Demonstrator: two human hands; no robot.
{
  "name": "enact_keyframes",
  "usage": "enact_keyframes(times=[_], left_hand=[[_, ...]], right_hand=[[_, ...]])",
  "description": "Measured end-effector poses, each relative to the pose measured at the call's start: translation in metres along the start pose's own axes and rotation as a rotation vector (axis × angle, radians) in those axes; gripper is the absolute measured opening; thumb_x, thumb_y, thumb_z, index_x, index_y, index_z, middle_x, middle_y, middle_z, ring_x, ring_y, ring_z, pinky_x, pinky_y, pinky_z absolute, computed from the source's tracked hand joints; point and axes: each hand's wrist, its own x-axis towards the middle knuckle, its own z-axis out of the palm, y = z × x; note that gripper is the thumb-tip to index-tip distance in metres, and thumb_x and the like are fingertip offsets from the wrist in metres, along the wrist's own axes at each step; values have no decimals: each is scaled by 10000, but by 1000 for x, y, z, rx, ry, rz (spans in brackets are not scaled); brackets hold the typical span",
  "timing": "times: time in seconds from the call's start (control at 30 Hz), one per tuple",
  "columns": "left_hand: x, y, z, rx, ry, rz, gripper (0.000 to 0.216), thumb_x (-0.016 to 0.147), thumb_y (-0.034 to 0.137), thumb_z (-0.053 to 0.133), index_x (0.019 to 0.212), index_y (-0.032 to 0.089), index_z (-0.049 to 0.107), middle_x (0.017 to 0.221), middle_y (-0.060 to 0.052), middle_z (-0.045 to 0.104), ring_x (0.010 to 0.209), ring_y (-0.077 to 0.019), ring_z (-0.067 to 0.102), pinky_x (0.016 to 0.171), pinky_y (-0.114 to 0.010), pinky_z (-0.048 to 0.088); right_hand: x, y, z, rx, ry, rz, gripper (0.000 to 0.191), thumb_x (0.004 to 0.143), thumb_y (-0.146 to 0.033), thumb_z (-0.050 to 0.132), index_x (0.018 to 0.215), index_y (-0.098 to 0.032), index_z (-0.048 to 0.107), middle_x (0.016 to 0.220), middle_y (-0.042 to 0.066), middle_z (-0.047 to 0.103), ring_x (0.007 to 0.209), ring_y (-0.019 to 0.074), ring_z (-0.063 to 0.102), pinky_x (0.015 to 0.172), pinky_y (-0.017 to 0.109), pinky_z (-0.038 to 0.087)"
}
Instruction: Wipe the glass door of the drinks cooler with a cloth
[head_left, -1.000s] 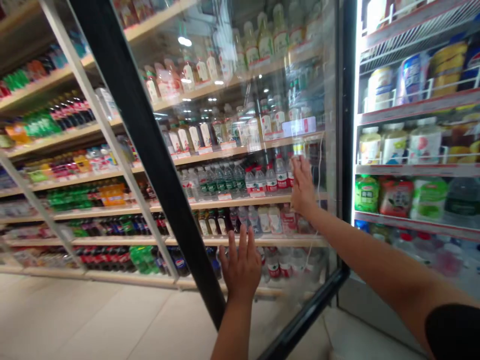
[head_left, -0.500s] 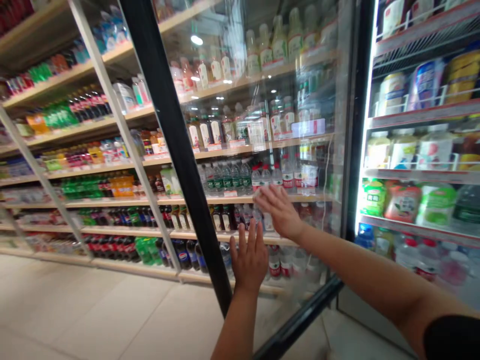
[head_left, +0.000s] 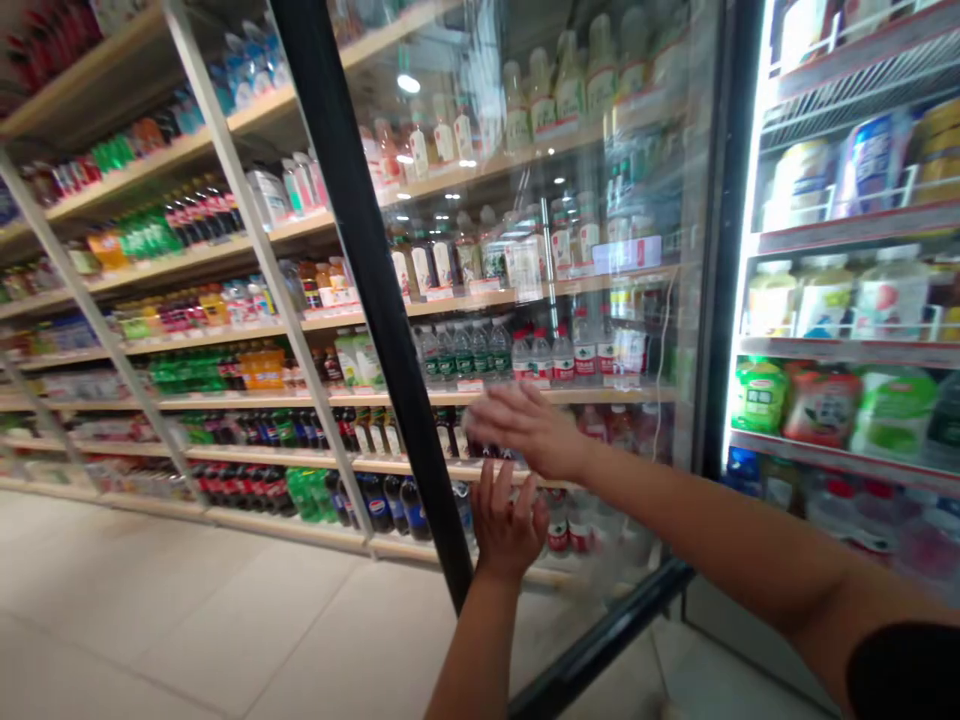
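Note:
A glass cooler door [head_left: 637, 200] with a black frame stands swung out in front of me. My left hand [head_left: 506, 520] is raised at the glass, low and close to the black door edge [head_left: 375, 300]. Its fingers are apart and slightly bent, and nothing shows in them. Just above it, my right hand [head_left: 536, 430] reaches across the pane with fingers stretched out to the left. Motion smears its fingertips, so whether anything thin lies under them is unclear.
To the right, the lit cooler [head_left: 847, 350] holds bottles and pouches on wire-fronted shelves. Long wooden shelves [head_left: 247, 400] with rows of drinks run along the left and behind the glass. Pale floor tiles [head_left: 187, 620] spread below, and a thin white cord [head_left: 664, 340] hangs near the hinge side.
My right hand has slid left and slightly down across the glass. The fingers of my left hand have bent from straight. The view has shifted slightly left.

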Motion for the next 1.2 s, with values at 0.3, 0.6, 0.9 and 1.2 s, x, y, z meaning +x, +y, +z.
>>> enact_keyframes(times=[0.3, 0.6, 0.9, 1.2], left_hand=[[-2, 5, -19, -137, -48, -202, 429, 975, 268, 339, 1393, 168, 351, 1500, -217, 328, 1465, -340, 242, 1151, -575, 245], [-4, 11, -28, -343, -161, -181, 559, 1006, 348, 314, 1528, 175, 212, 1608, -193, 177, 1484, -319, 211, 1160, -544, 290], [-28, 43, -13, -8, -356, -220, 719, 935, 306, 544, 1547, 155, 197, 1578, -180, 298, 1500, -333, 135, 1198, -557, 253], [29, 10, 3, 141, -290, -105, 706, 872, 55, 522, 1512, 273, 319, 1627, -130, 99, 1493, -383, 76, 1150, -646, 288]], right_hand=[[15, 0, -12, -12, -33, 14, 558, 958, -160, 420, 1492, -320, 390, 1574, -26, 382, 1519, 165, 186, 1242, 425, 140], [-49, -71, 28, 374, -181, 186, 552, 976, -274, 463, 1515, -237, 354, 1572, 94, 378, 1517, 233, 199, 1210, 510, 227], [-57, -5, -12, 154, 259, 707, 601, 1033, -347, 272, 1583, -277, 38, 1654, 76, 167, 1529, 226, 151, 1223, 520, 204], [-83, 33, 38, -229, 223, 701, 655, 1023, -424, 234, 1583, -167, 13, 1629, 155, 224, 1526, 247, 164, 1207, 508, 193]])
